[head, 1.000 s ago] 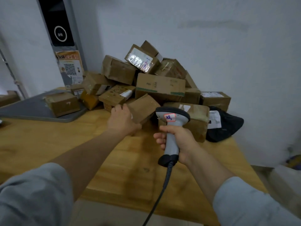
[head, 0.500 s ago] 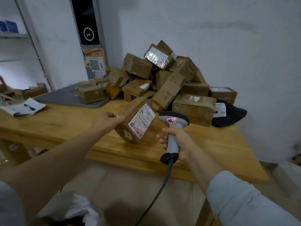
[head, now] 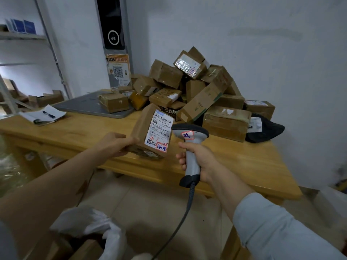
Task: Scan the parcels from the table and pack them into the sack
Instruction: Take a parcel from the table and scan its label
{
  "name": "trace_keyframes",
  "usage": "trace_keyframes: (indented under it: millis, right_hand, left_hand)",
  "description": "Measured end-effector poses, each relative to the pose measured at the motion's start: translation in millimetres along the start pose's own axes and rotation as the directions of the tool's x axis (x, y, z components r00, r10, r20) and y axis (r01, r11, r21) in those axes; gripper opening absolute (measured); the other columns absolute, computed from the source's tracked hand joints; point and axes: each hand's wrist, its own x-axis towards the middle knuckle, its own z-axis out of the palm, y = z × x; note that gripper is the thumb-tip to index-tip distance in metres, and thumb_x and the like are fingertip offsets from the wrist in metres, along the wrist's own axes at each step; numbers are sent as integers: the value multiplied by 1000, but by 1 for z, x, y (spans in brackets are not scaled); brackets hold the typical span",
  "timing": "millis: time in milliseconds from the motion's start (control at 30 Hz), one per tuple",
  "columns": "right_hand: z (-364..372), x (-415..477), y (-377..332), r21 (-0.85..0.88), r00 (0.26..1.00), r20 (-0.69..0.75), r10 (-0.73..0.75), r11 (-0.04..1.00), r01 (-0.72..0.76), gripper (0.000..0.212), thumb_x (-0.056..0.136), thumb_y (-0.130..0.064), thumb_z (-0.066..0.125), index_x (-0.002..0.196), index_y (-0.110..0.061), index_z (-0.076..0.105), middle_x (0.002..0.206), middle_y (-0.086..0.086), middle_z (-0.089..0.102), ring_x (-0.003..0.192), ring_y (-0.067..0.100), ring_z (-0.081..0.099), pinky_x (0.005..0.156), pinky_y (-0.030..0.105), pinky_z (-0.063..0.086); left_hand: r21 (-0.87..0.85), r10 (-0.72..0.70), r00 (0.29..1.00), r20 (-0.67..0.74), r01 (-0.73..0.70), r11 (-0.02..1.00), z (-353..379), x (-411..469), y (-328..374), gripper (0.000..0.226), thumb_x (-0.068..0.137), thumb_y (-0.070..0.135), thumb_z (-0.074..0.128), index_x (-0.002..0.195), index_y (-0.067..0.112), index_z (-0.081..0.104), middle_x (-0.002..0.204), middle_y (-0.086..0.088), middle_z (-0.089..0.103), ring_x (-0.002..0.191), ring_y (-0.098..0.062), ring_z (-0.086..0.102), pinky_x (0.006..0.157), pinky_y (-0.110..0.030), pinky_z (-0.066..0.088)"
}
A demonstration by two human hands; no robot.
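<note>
White sack on the floor holding brown boxes, 1 brown parcel with white barcode label, gripped by left hand over the front edge of the table, right hand gripping scanner beside it

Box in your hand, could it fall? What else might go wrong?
Maybe. The left hand holds the parcel by one end only, so it might slip. The scanner in the right hand sits beside the label, so the scan could miss. The pile behind is loosely stacked, with a long box leaning; it may slide.
</note>
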Motion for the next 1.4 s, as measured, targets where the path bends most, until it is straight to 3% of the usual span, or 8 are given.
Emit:
trace_keyframes:
  millis: [100, 233, 333, 500, 800, 933, 1200, 1400]
  right_hand:
    - [8, -4, -5, -18, 999, -20, -48, 999, 48, 15, 86, -14, 67, 77, -4, 58, 54, 9, 60, 38, 15, 50, 41, 21, 42]
    - [15, -8, -9, -29, 997, -13, -78, 997, 77, 16, 86, -12, 67, 76, -4, 58, 53, 9, 58, 38, 15, 49, 41, 22, 42]
    - [19, -12, -6, -49, 998, 5, -61, 997, 61, 16, 85, -13, 67, 78, -3, 57, 53, 9, 58, 38, 15, 49, 40, 21, 42]
    - [25, -16, -8, -83, 997, 35, -67, 994, 70, 16, 85, -13, 67, 77, -4, 56, 53, 8, 58, 38, 15, 49, 40, 22, 42]
    - [36, -23, -17, -173, 990, 60, -125, 976, 133, 15, 86, -14, 67, 80, -4, 57, 51, 6, 58, 39, 15, 49, 41, 22, 42]
    - [38, -24, -18, -171, 990, 62, -128, 976, 137, 16, 86, -14, 67, 78, -5, 56, 50, 6, 58, 38, 14, 48, 41, 21, 42]
    - [43, -23, -17, -179, 990, 69, -123, 975, 134, 18, 84, -14, 68, 77, -4, 56, 52, 7, 58, 38, 16, 48, 41, 22, 41]
    - [48, -22, -17, -190, 990, 78, -120, 973, 132, 18, 84, -15, 69, 78, -5, 56, 53, 8, 58, 39, 16, 49, 42, 23, 42]
  left_hand:
    - [68, 36, 999, 13, -37, 997, -4, -10, 0, 51, 59, 43, 80, 91, 5, 70, 103, -22, 68, 88, -24, 61, 95, -45, 51]
    - [85, 126, 987, -99, -117, 989, -3, -10, -5, 31, 76, 31, 76, 99, 12, 67, 93, -12, 66, 87, -22, 59, 90, -45, 51]
    - [67, 151, 967, -205, -141, 988, -7, -8, -7, 58, 73, 34, 79, 121, 7, 61, 94, -4, 63, 93, -23, 61, 90, -41, 52]
    - [59, 171, 947, -270, -161, 985, -10, -8, -6, 65, 78, 30, 76, 132, 3, 52, 105, -5, 59, 104, -25, 59, 99, -43, 47]
    - [97, 198, 938, -284, -177, 979, -13, -16, -1, 62, 80, 30, 74, 132, 4, 52, 104, -5, 59, 103, -26, 59, 95, -40, 48]
    - [99, 204, 938, -281, -183, 978, -16, -19, -1, 57, 81, 29, 74, 128, 4, 55, 95, -1, 58, 98, -24, 58, 93, -40, 48]
    - [98, 179, 938, -296, -157, 983, -24, -21, -3, 64, 81, 30, 73, 135, 4, 49, 114, -6, 57, 104, -22, 56, 92, -33, 45]
    - [104, 175, 941, -290, -151, 983, -31, -22, -5, 63, 81, 31, 73, 134, 5, 51, 114, -9, 60, 102, -22, 56, 96, -39, 48]
